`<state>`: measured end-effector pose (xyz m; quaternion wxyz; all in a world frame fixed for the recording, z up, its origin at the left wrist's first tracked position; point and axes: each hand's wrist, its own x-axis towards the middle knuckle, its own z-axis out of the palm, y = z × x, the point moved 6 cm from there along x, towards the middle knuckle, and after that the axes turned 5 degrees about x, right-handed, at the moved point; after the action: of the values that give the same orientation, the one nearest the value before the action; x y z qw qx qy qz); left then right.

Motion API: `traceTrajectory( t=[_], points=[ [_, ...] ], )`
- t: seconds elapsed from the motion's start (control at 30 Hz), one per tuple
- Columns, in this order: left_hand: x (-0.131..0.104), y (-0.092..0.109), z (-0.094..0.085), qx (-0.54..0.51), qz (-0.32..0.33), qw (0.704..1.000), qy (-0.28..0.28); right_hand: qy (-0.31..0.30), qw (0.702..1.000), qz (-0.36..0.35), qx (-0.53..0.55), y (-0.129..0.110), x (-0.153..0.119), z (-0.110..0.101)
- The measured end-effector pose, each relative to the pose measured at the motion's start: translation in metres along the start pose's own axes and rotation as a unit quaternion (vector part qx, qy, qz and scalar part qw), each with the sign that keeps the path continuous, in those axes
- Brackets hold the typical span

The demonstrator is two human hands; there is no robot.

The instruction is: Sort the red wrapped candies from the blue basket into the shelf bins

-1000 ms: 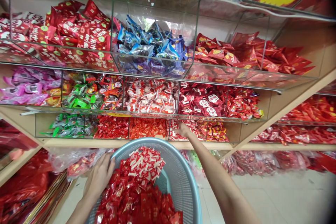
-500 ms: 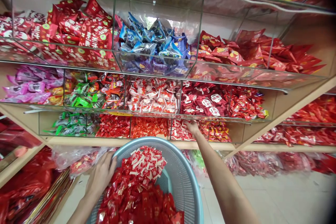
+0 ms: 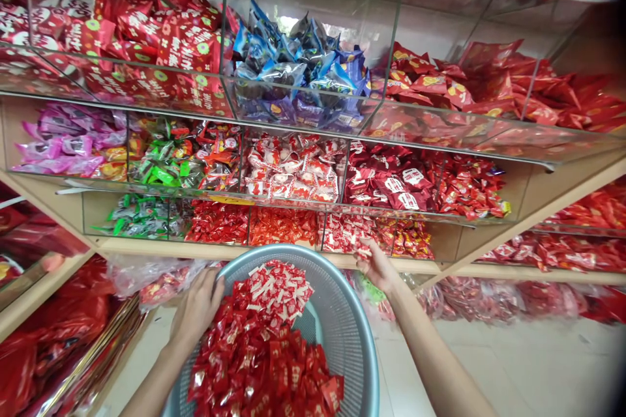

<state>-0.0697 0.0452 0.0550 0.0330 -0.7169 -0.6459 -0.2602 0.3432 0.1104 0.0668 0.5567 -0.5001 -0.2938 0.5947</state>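
Note:
My left hand (image 3: 198, 305) grips the left rim of a grey-blue plastic basket (image 3: 353, 313), fingers curled over the edge. Inside lie a heap of red wrapped candies (image 3: 259, 365) and a smaller pile of red-and-white wrapped candies (image 3: 280, 290). To the right of the basket, in front of the lowest shelf, my right hand (image 3: 380, 268) is closed on a few red-and-white wrapped candies (image 3: 362, 251) that show at its fingertips. Just behind it is a clear compartment of similar red-and-white candies (image 3: 342, 229).
Shelves with clear dividers hold red packets (image 3: 186, 39), blue packets (image 3: 303, 71), purple packets (image 3: 73, 137) and maroon packets (image 3: 391, 179). A wooden shelf edge (image 3: 195, 248) runs behind the basket. Bagged goods (image 3: 489, 300) sit below, and red bags (image 3: 53, 339) at lower left.
My right hand has come out of the red-and-white candy compartment toward me, with candies in its fingers. My left hand stays on the basket rim. The view has shifted slightly.

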Motion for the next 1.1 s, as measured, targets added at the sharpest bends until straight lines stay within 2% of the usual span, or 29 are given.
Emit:
traceTrajectory(
  t=[0.1,0.27,0.33,0.43,0.5,0.57,0.63,0.73,0.9,1.0,1.1],
  points=[
    [0.000,0.001,0.000,0.000,-0.003,1.000,-0.003,-0.059,0.994,0.088,0.035,0.028,-0.035,0.031],
    [0.004,0.000,-0.007,-0.022,-0.009,1.000,-0.001,-0.136,0.984,0.107,-0.029,0.059,-0.062,0.088],
    [0.007,0.006,-0.016,-0.039,-0.015,0.999,0.021,-0.163,0.979,0.115,-0.031,0.071,-0.068,0.107],
    [0.004,0.029,-0.026,-0.096,-0.029,0.994,0.032,-0.184,0.974,0.129,-0.013,0.089,-0.079,0.126],
    [-0.003,0.050,-0.019,-0.188,-0.053,0.980,-0.023,-0.182,0.974,0.138,-0.001,0.100,-0.087,0.133],
    [-0.015,0.071,-0.002,-0.296,-0.090,0.944,-0.117,-0.178,0.973,0.145,-0.003,0.110,-0.095,0.136],
    [-0.026,0.087,0.012,-0.374,-0.119,0.906,-0.159,-0.178,0.972,0.151,-0.012,0.117,-0.101,0.138],
    [-0.037,0.096,0.024,-0.446,-0.158,0.866,-0.161,-0.179,0.972,0.149,-0.034,0.121,-0.107,0.140],
    [-0.047,0.086,0.032,-0.496,-0.242,0.813,-0.184,-0.179,0.971,0.152,-0.045,0.124,-0.112,0.141],
    [-0.045,0.074,0.028,-0.486,-0.255,0.818,-0.172,-0.175,0.971,0.163,0.009,0.126,-0.113,0.140],
    [-0.031,0.060,0.012,-0.424,-0.224,0.872,-0.095,-0.136,0.976,0.170,0.029,0.128,-0.110,0.132]
  ],
)
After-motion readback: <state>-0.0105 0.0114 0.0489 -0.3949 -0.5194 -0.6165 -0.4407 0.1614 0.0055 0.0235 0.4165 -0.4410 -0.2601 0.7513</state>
